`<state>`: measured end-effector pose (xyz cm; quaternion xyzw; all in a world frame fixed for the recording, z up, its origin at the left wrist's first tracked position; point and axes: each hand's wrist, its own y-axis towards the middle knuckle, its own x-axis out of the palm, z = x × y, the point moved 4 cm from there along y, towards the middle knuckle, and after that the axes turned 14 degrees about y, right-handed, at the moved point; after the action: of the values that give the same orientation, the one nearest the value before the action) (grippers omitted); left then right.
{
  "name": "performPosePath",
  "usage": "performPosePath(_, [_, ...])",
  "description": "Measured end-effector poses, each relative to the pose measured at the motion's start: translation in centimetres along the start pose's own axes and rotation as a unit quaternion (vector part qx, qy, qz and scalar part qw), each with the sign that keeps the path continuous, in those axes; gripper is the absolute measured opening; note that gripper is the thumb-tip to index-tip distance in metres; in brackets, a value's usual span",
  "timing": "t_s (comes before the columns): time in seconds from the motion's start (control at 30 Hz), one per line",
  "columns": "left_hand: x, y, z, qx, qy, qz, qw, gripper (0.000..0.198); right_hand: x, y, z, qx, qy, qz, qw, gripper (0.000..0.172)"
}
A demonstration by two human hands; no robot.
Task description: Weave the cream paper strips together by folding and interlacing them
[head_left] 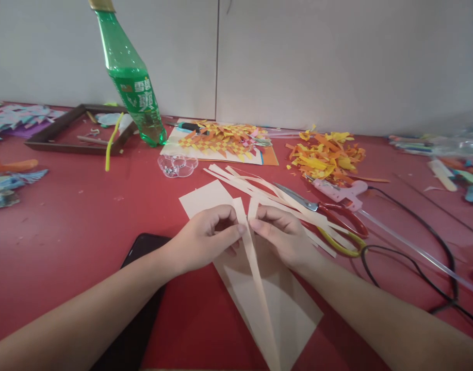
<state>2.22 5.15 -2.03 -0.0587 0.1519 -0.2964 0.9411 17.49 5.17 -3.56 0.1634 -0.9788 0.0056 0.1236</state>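
A long cream paper strip [256, 273] slants down from my fingers toward the front edge of the view. My left hand [209, 237] pinches its upper part between thumb and curled fingers. Close beside it, my right hand [280, 232] pinches a cream paper strip end [254, 207]; whether this belongs to the same strip cannot be made out. Both hands are above a cream paper sheet [298, 309], which they partly cover. More cut strips [236, 178] lie just behind, around scissors [340, 214] with red and yellow handles.
A green bottle [130, 85] stands at the back left near a dark frame [71, 148]. Woven orange-yellow paper [221, 141] and a heap of scraps [325, 157] lie behind. At right is a pink glue gun [342, 191] with a black cord [429, 229]. A phone [143, 247] lies under my left forearm.
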Motion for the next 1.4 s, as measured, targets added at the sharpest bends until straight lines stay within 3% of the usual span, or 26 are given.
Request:
performPosePath(0.17, [0.0, 0.0, -0.1, -0.004, -0.017, 0.010, 1.000, 0.019, 0.0, -0.1, -0.1, 0.000, -0.006, 0.003, 1.000, 0.027])
performPosePath(0.43, [-0.2, 0.0, -0.4, -0.032, -0.061, 0.024, 0.997, 0.020, 0.0, 0.2, -0.7, -0.061, -0.041, 0.021, 0.997, 0.027])
performPosePath(0.6, [0.0, -0.1, -0.1, 0.003, -0.003, -0.011, 1.000, 0.025, -0.2, 0.2, -0.1, -0.036, 0.015, 0.020, 0.999, 0.023])
performPosePath(0.8, [0.1, -0.1, -0.1, -0.016, -0.010, -0.005, 1.000, 0.022, -0.1, 0.0, 0.5, 0.026, 0.045, -0.001, 0.999, 0.021])
performPosePath(1.23, [-0.1, -0.1, -0.5, -0.047, -0.057, 0.008, 0.997, 0.022, 0.0, 0.1, -0.3, -0.023, -0.003, 0.020, 1.000, 0.027])
performPosePath(1.4, [0.1, -0.2, -0.1, -0.015, -0.058, -0.034, 0.998, 0.027, -0.1, 0.1, -0.1, -0.011, 0.026, 0.026, 0.999, 0.023])
